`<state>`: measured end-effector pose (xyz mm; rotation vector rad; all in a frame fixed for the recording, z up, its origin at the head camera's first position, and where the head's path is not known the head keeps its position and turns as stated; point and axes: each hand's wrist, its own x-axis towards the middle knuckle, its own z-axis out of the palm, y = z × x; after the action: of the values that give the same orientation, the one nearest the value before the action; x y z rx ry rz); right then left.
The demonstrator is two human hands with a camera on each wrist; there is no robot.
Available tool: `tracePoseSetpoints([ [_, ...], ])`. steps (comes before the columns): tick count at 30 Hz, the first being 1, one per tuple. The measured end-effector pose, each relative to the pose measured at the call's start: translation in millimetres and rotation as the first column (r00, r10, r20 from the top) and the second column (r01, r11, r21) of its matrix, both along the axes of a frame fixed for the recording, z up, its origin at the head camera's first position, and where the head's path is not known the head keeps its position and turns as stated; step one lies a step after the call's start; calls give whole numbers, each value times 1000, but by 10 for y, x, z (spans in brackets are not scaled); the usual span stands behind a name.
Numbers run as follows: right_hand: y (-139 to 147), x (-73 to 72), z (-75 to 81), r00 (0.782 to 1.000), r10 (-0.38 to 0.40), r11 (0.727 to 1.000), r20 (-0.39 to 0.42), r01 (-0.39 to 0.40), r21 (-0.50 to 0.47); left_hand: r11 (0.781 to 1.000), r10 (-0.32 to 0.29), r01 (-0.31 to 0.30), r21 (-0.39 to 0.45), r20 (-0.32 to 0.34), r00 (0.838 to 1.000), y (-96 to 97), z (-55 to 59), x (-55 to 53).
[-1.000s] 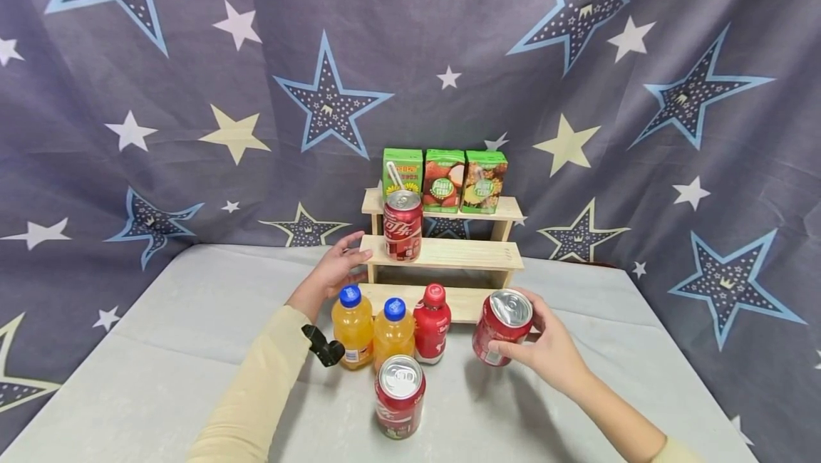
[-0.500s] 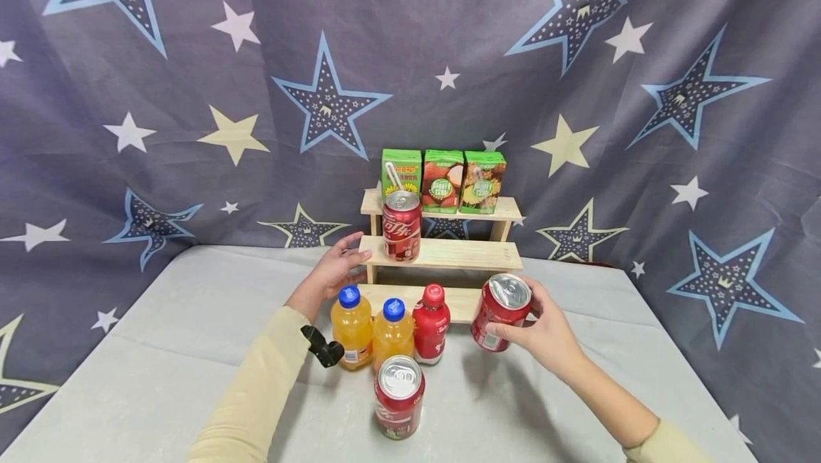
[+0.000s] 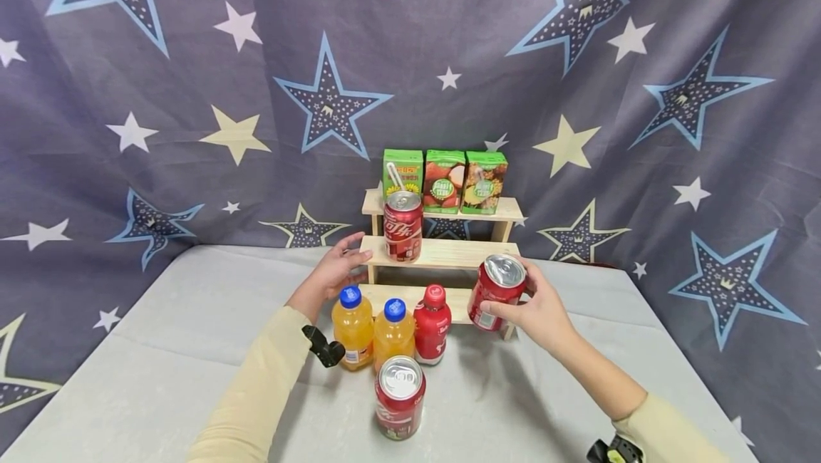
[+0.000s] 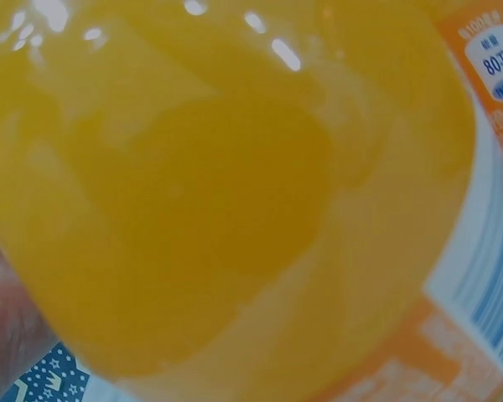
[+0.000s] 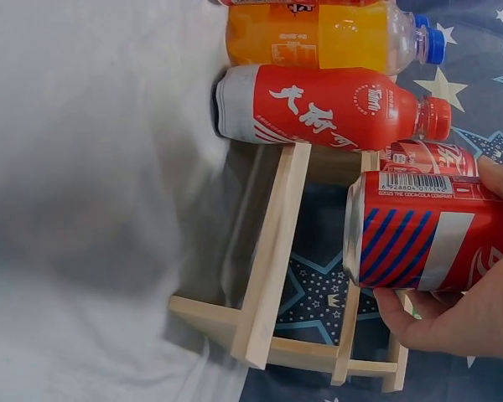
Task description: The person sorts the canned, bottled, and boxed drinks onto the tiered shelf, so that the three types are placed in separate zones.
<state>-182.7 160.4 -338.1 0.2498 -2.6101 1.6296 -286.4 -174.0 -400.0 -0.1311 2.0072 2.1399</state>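
Observation:
My right hand [image 3: 541, 310] holds a red cola can [image 3: 497, 293] in the air, tilted, in front of the right end of a three-tier wooden shelf [image 3: 462, 253]. In the right wrist view, fingers and thumb grip the can [image 5: 427, 230] near its top. My left hand [image 3: 330, 272] grips the left end of the middle tier. Another cola can [image 3: 403, 228] stands on that tier's left side. Two orange drink bottles [image 3: 351, 328] with blue caps and a red bottle [image 3: 432, 326] stand before the shelf. An orange bottle [image 4: 235, 201] fills most of the left wrist view.
Three green-topped juice cartons [image 3: 444, 181] stand in a row on the top tier. Nearest the camera, a further cola can [image 3: 400, 399] stands on the light grey table cover [image 3: 212, 335]. A star-patterned cloth [image 3: 410, 43] hangs behind the shelf.
My right hand has raised the cola can and moved it slightly left, toward the shelf. The left hand stays at the shelf's left end.

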Motion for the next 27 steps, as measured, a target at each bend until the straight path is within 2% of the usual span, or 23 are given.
tracePoseSetpoints([
  [7, -54, -101, 70, 1000, 17, 1000, -12, -17, -6, 1000, -5, 5, 23, 0, 1000, -12, -14, -20],
  [14, -111, -197, 103, 1000, 22, 1000, -3, -22, -16, 1000, 3, -3, 8, 5, 1000, -4, -9, -9],
  [19, -156, -261, 135, 999, 28, 999, -27, -29, -41, 1000, -4, 4, 15, 0, 1000, 5, -2, -3],
  [27, -243, -354, 160, 999, -1, 999, -40, -1, -47, 1000, -1, 1, 16, 1, 1000, 9, 2, 6],
])
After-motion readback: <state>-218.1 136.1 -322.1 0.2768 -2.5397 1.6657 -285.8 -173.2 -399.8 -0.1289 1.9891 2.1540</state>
